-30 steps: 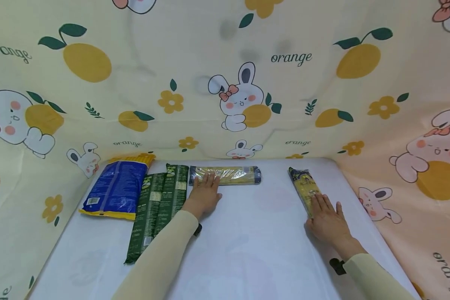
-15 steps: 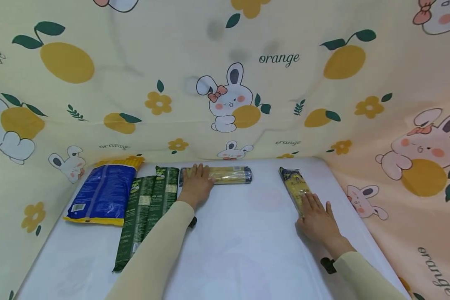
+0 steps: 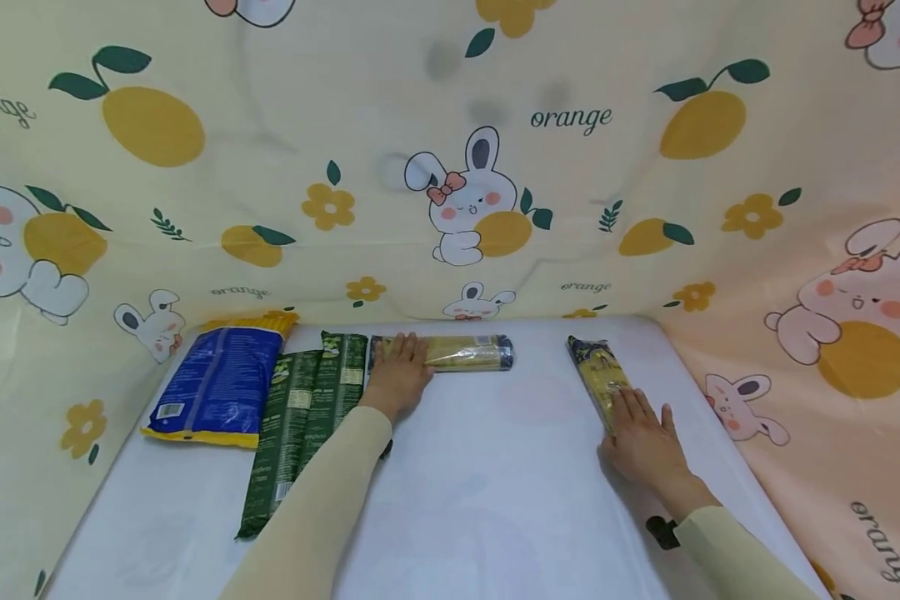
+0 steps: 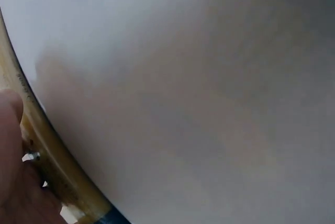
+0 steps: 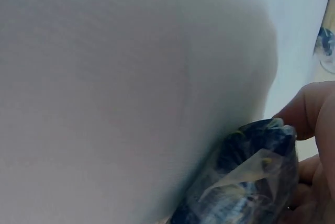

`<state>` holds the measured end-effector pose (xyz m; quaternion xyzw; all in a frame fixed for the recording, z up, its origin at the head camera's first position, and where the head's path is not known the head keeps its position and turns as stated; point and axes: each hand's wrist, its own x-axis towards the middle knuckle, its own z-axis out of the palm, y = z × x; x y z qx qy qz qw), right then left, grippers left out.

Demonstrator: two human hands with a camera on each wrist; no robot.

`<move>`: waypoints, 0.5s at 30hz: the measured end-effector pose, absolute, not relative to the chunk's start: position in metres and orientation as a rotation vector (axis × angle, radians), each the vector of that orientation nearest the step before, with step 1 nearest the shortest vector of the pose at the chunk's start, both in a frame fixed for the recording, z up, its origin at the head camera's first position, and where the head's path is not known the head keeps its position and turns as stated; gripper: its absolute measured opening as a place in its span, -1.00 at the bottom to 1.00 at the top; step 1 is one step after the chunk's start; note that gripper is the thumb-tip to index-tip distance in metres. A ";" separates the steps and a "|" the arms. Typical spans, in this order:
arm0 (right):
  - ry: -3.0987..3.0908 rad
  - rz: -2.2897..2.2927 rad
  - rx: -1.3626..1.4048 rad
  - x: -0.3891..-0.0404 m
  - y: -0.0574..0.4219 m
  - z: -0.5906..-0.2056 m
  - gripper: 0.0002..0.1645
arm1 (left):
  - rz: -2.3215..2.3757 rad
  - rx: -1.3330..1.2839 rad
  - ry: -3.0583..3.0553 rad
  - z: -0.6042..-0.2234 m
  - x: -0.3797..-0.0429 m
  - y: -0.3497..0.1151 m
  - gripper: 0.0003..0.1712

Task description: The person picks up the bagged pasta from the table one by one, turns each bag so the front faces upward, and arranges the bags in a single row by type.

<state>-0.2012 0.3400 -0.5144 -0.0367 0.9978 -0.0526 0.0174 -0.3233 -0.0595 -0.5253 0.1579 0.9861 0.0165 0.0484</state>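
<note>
At the back of the table, a clear pack of yellow pasta with dark blue ends (image 3: 468, 352) lies crosswise. My left hand (image 3: 399, 379) rests on its left part, fingers extended forward over the wrapper. A similar pasta pack (image 3: 598, 371) lies slanted at the right, its far end pointing back and left. My right hand (image 3: 648, 442) lies over its near end with the fingers stretched out. In the right wrist view the crumpled dark blue end of the wrapper (image 5: 246, 182) shows beside the thumb. The left wrist view catches the edge of the crosswise pasta pack (image 4: 63, 169) beside the fingers.
Left of my left hand, two green spaghetti packs (image 3: 281, 442) lie side by side, partly behind my sleeve. Further left is a blue and yellow bag (image 3: 221, 383). A patterned cloth (image 3: 360, 108) rises behind the white table (image 3: 480, 475) and along its sides.
The head view has swung right and partly back. My left hand has slid slightly left along the crosswise pasta pack. The right hand stays on its pack.
</note>
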 end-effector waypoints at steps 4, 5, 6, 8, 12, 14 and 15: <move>3.117 -0.171 -0.114 -0.200 0.341 -0.515 -0.11 | 0.066 0.517 2.989 -0.519 -0.315 -0.058 -0.25; 3.122 -0.170 -0.115 -0.200 0.341 -0.515 -0.11 | 0.071 0.531 2.987 -0.518 -0.313 -0.057 -0.25; 3.129 -0.177 -0.117 -0.200 0.340 -0.514 -0.12 | 0.075 0.544 2.984 -0.517 -0.311 -0.057 -0.25; 3.147 -0.191 -0.128 -0.200 0.336 -0.513 -0.14 | 0.078 0.572 2.978 -0.517 -0.307 -0.057 -0.25; 3.197 -0.193 -0.185 -0.203 0.320 -0.510 -0.19 | 0.092 0.613 2.962 -0.518 -0.300 -0.057 -0.26; 3.220 -0.178 -0.232 -0.205 0.309 -0.508 -0.22 | 0.102 0.626 2.953 -0.520 -0.296 -0.058 -0.26; 3.237 -0.169 -0.259 -0.207 0.302 -0.507 -0.23 | 0.107 0.631 2.948 -0.521 -0.295 -0.058 -0.26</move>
